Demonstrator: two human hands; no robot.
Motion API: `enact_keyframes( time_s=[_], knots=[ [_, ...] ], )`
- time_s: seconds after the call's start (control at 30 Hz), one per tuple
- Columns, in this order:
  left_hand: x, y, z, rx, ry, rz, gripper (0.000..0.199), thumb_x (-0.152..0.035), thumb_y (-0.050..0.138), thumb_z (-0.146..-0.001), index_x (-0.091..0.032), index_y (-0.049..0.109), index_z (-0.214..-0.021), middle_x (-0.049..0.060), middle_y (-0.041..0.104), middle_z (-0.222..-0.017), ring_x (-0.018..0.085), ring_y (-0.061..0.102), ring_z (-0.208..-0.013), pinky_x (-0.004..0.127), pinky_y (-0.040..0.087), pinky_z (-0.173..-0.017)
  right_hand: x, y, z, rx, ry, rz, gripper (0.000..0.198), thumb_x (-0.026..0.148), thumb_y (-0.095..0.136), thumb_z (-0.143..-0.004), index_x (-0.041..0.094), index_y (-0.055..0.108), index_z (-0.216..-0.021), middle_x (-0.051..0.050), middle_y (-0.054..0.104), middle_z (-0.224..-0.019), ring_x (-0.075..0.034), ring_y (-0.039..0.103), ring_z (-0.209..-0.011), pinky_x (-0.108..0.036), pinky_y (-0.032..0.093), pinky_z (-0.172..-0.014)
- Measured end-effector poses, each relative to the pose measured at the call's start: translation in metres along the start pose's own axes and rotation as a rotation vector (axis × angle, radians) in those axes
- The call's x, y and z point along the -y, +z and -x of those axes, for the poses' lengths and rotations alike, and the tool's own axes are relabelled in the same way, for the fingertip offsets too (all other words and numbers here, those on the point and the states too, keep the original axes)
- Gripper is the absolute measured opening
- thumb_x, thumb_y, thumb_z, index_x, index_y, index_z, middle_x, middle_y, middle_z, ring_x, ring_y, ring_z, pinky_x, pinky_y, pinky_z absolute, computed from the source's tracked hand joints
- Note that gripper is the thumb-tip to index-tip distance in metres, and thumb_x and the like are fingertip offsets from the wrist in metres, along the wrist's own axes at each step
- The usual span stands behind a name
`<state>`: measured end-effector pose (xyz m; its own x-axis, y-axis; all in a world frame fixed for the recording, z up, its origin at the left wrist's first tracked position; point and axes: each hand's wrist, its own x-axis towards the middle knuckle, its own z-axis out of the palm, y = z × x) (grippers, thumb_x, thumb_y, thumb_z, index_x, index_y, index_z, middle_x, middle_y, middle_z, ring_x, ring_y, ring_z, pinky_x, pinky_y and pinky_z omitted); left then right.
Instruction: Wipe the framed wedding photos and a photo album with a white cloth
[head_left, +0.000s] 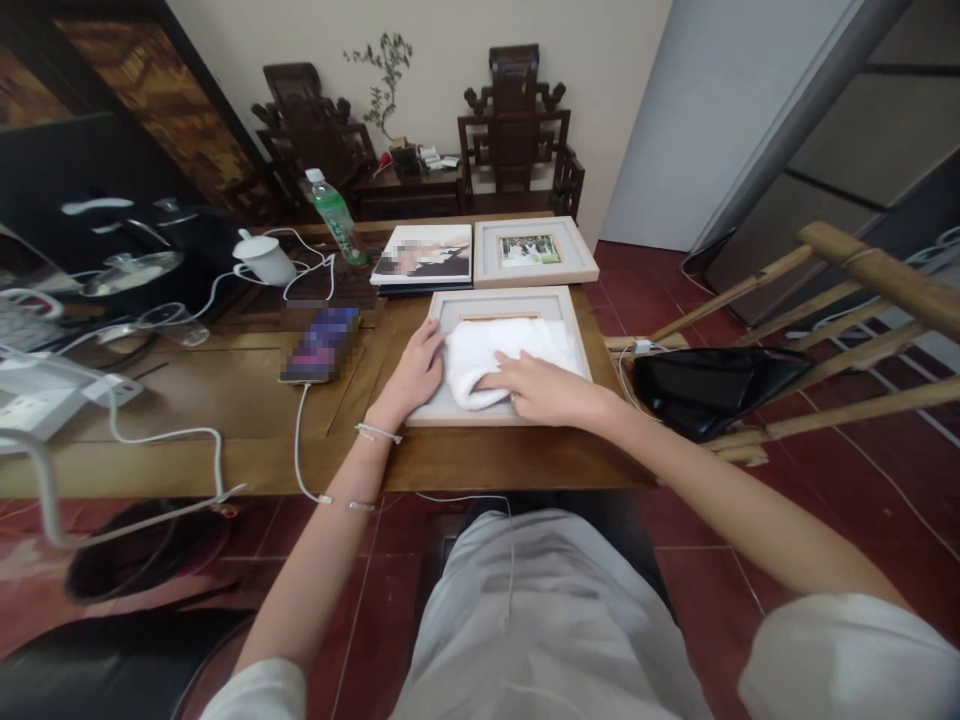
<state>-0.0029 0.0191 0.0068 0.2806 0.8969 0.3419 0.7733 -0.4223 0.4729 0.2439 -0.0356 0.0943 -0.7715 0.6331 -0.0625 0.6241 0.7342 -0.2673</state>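
A light wooden picture frame [567, 312] lies flat on the brown wooden table [225, 400] in front of me. A folded white cloth [495, 352] rests on its glass. My right hand [541, 388] presses flat on the near end of the cloth. My left hand [415, 372] lies on the frame's left edge, fingers touching the cloth, holding the frame still.
A second frame with a photo [534, 251] and a photo book [424, 256] lie farther back. A phone [321, 343] on a cable, a green bottle [335, 214], a white teapot [262, 258] and power strips [37, 400] sit left. A black bag [712, 388] rests on a bamboo chair at right.
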Motion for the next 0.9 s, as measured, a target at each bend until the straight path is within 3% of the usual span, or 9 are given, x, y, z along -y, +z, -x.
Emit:
enact_keyframes(
  time_s=[0.1,0.27,0.43,0.57,0.7,0.77,0.9],
  knots=[
    [0.000,0.000,0.000,-0.001,0.005,0.001,0.045,-0.020,0.042,-0.090,-0.015,0.062,-0.130,0.013,0.045,-0.156,0.031,0.034,-0.150,0.054,0.027,-0.124,-0.023,0.002,-0.009,-0.058,0.069,0.070,0.069,-0.005,0.039,-0.081,0.023,0.060,-0.140,-0.008,0.063,-0.142,-0.031,0.036,-0.148,-0.054,0.028,-0.119],
    [0.000,-0.002,0.001,-0.002,0.007,0.001,0.045,-0.021,0.041,-0.091,-0.013,0.061,-0.131,0.014,0.045,-0.156,0.030,0.035,-0.149,0.052,0.027,-0.125,-0.052,0.004,-0.029,-0.170,0.148,0.187,0.066,-0.005,0.042,-0.083,0.017,0.056,-0.143,-0.014,0.052,-0.152,-0.034,0.031,-0.150,-0.061,0.022,-0.119],
    [-0.001,-0.001,0.001,0.004,0.007,-0.012,0.045,-0.021,0.040,-0.092,-0.014,0.061,-0.131,0.014,0.044,-0.156,0.030,0.034,-0.150,0.053,0.027,-0.125,-0.039,0.009,-0.031,-0.133,0.196,0.199,0.069,-0.006,0.040,-0.081,0.019,0.056,-0.144,-0.011,0.045,-0.158,-0.040,0.026,-0.150,-0.070,0.020,-0.116],
    [-0.002,-0.001,0.000,0.006,0.010,-0.004,0.045,-0.020,0.042,-0.090,-0.015,0.061,-0.130,0.014,0.044,-0.156,0.031,0.033,-0.150,0.053,0.027,-0.125,-0.006,0.009,-0.014,-0.053,0.088,0.092,0.070,-0.006,0.042,-0.078,0.023,0.062,-0.139,-0.009,0.049,-0.155,-0.039,0.034,-0.147,-0.067,0.027,-0.114],
    [-0.002,-0.001,0.000,0.015,0.019,0.027,0.041,-0.024,0.044,-0.091,-0.017,0.063,-0.126,0.013,0.045,-0.156,0.031,0.033,-0.150,0.053,0.029,-0.124,0.022,0.004,0.003,0.031,-0.040,-0.004,0.068,-0.004,0.044,-0.077,0.027,0.066,-0.134,-0.009,0.069,-0.133,-0.034,0.052,-0.133,-0.054,0.040,-0.107],
    [-0.002,-0.002,0.000,0.012,0.026,0.040,0.039,-0.028,0.046,-0.092,-0.018,0.064,-0.124,0.013,0.045,-0.156,0.031,0.034,-0.150,0.052,0.031,-0.123,0.030,0.001,0.009,0.047,-0.066,-0.014,0.067,-0.004,0.043,-0.078,0.027,0.067,-0.132,-0.009,0.072,-0.124,-0.033,0.058,-0.127,-0.049,0.044,-0.103],
    [-0.001,-0.001,0.000,0.009,0.026,0.024,0.040,-0.026,0.044,-0.092,-0.016,0.064,-0.124,0.014,0.045,-0.156,0.030,0.033,-0.150,0.051,0.031,-0.123,0.023,-0.001,0.010,0.029,-0.020,-0.022,0.067,-0.002,0.044,-0.079,0.030,0.067,-0.133,-0.009,0.070,-0.130,-0.030,0.064,-0.119,-0.046,0.045,-0.102]
  ],
)
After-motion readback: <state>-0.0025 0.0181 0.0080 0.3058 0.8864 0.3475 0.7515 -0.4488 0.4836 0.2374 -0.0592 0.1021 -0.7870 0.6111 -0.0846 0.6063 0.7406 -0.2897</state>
